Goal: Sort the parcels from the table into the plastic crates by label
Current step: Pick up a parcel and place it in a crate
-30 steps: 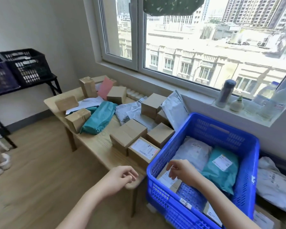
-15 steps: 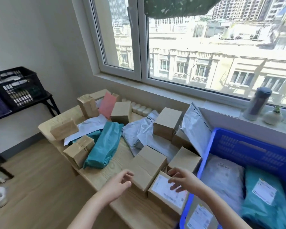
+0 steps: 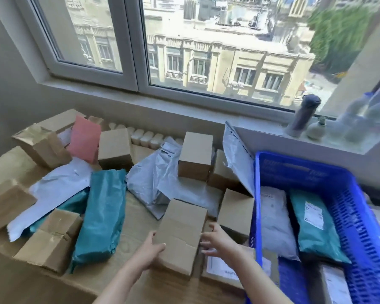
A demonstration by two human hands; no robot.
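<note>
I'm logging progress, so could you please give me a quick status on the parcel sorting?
Left hand grips cardboard box, left side. Right hand open at its right edge. Labelled box lies under the right hand; blue crate close on the right.

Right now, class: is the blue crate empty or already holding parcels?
Not empty: a teal mailer and a white mailer lie inside the blue crate.

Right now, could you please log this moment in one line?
left grip: holds cardboard box | right grip: open, at box's right side | blue crate: parcels inside
</note>
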